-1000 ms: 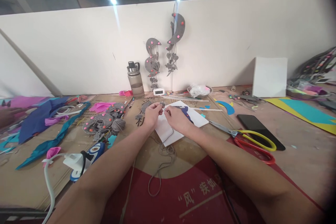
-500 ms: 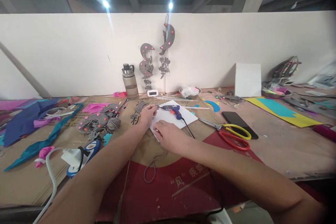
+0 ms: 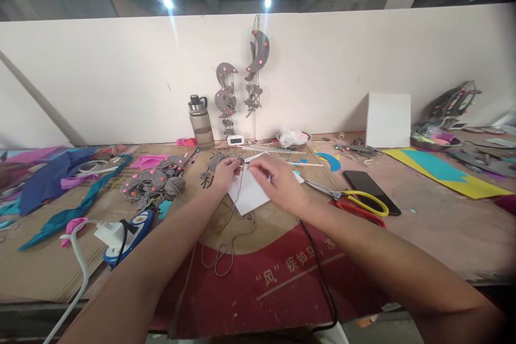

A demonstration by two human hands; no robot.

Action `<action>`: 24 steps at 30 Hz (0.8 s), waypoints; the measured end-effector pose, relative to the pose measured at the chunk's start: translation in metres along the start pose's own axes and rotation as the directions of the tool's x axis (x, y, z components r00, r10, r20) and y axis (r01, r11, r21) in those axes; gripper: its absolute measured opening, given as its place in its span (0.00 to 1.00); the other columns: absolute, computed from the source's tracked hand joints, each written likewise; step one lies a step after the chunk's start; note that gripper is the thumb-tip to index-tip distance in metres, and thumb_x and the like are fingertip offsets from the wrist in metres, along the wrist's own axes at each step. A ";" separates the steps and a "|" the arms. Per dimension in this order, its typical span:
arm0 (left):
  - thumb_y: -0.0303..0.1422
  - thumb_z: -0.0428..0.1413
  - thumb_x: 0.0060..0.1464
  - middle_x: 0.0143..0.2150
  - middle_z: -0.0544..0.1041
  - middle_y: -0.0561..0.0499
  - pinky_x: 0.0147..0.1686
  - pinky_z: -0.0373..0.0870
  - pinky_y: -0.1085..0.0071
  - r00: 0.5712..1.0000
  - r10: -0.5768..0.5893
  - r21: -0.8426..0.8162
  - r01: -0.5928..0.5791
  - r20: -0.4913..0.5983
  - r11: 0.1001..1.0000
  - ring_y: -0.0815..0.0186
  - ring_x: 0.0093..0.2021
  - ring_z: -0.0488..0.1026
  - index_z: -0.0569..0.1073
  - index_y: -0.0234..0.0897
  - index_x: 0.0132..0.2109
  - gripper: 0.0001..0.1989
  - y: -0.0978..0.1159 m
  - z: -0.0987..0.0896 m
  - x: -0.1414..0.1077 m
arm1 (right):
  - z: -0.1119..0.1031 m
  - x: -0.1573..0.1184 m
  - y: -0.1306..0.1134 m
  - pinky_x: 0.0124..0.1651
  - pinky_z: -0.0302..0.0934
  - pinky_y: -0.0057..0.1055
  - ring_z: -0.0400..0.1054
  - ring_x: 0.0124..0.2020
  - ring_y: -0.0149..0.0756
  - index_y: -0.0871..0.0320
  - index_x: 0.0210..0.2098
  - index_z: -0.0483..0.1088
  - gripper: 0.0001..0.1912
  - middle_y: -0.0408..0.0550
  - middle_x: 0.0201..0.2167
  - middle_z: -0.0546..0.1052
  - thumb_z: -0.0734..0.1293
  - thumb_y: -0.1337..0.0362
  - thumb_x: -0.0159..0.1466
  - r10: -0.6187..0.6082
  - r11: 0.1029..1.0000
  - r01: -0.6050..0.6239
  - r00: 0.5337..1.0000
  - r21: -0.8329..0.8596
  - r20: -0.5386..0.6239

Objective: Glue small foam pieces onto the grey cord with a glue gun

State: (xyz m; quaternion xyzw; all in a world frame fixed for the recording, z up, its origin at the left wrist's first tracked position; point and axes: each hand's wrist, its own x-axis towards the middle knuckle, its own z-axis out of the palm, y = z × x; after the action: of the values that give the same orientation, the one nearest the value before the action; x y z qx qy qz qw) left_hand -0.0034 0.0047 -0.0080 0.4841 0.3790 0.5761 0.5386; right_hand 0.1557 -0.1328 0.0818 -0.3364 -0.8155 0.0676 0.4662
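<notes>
My left hand pinches a small grey piece, with a grey cord hanging from it, above the left edge of a white board. Just right of it, my right hand is raised over the board with its fingers bent toward the grey piece; what they hold, if anything, is hidden. The glue gun is covered by my right hand, and its black cable runs down the table. Loops of the grey cord lie on the cardboard in front.
Scissors with red and yellow handles lie beside a black phone at the right. Grey felt pieces and a power strip are at the left. A bottle stands at the back.
My right hand has moved up and right, from the board's front edge to over the glue gun. More of the grey cord shows below my left hand. The view has shifted slightly.
</notes>
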 end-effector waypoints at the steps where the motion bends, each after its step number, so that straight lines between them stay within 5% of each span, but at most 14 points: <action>1: 0.33 0.63 0.43 0.24 0.72 0.52 0.23 0.58 0.75 1.000 -0.005 -0.021 0.005 -0.007 1.000 0.74 0.22 0.65 0.72 0.32 0.29 0.10 -0.002 0.001 0.001 | -0.001 0.002 0.014 0.39 0.57 0.30 0.63 0.34 0.32 0.57 0.36 0.68 0.08 0.45 0.32 0.72 0.59 0.64 0.67 0.098 0.995 -0.098 0.994 -0.012 -0.052; 4: 0.36 0.65 0.40 0.28 0.75 0.49 0.23 0.59 0.76 1.000 -0.024 -0.038 0.024 0.007 0.999 0.74 0.23 0.67 0.74 0.30 0.31 0.13 -0.006 0.001 0.005 | 0.005 0.004 0.053 0.38 0.57 0.30 0.64 0.33 0.33 0.58 0.34 0.68 0.06 0.44 0.30 0.72 0.60 0.66 0.65 0.271 0.961 -0.275 0.956 -0.027 -0.109; 8: 0.38 0.66 0.40 0.28 0.75 0.50 0.23 0.59 0.76 0.999 -0.025 -0.056 0.027 0.029 0.998 0.75 0.22 0.65 0.75 0.32 0.34 0.16 -0.009 0.000 0.007 | 0.023 -0.008 0.080 0.38 0.56 0.31 0.63 0.33 0.34 0.57 0.35 0.68 0.06 0.44 0.30 0.72 0.59 0.67 0.63 0.316 0.945 -0.320 0.946 -0.069 -0.068; 24: 0.36 0.64 0.42 0.22 0.70 0.53 0.19 0.50 0.75 0.996 -0.068 -0.026 0.069 0.055 0.997 0.76 0.20 0.61 0.75 0.33 0.30 0.11 -0.003 0.003 0.004 | 0.020 -0.029 0.101 0.47 0.58 0.39 0.64 0.42 0.41 0.58 0.38 0.69 0.08 0.51 0.37 0.73 0.59 0.68 0.63 0.292 0.902 -0.307 0.952 -0.303 -0.093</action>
State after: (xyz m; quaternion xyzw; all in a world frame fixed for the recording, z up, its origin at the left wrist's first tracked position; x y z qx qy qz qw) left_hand 0.0008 0.0092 -0.0097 0.4786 0.3727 0.5493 0.5747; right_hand 0.1983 -0.0695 0.0072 -0.5287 -0.7437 0.0005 0.4093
